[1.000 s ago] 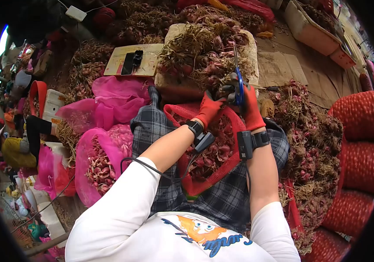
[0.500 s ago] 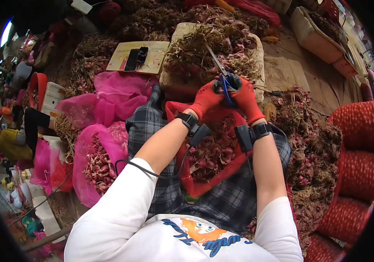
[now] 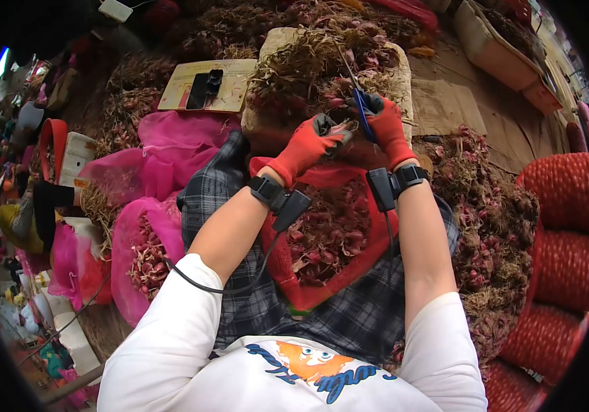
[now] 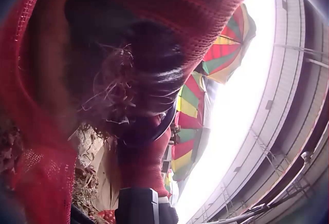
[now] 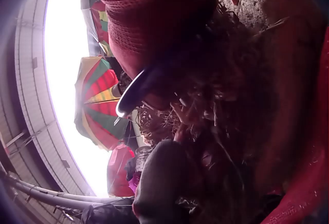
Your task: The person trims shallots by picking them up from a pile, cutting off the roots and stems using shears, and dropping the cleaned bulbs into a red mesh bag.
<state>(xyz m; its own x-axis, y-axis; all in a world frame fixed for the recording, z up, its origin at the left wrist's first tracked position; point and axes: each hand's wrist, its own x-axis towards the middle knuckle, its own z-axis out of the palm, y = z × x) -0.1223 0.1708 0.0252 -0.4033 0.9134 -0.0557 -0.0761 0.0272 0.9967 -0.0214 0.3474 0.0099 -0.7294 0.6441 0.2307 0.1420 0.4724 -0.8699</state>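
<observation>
Both hands wear red gloves with dark fingers, just past the open red mesh bag (image 3: 359,271) of shallots (image 3: 329,230) between the knees. My right hand (image 3: 387,127) grips blue-handled scissors (image 3: 361,110), blades pointing away over the heaped shallots (image 3: 322,72) on a pale foam box (image 3: 404,89). To its left, my left hand (image 3: 308,144) pinches shallots (image 3: 342,128), mostly covered by its fingers. Stringy roots (image 4: 121,75) show at those dark fingers in the left wrist view. A curved scissor handle (image 5: 132,93) shows beside the right glove in the right wrist view.
Pink mesh bags (image 3: 150,154) lie at the left, one holding shallots (image 3: 150,264). A phone (image 3: 198,89) rests on a flat board (image 3: 167,99). More shallots (image 3: 480,226) pile up at the right beside full red sacks (image 3: 565,261). Another person (image 3: 23,216) sits far left.
The hands were close together around the scissors half a second ago. Now the left hand is drawn back to the left, apart from the right, which keeps the scissors.
</observation>
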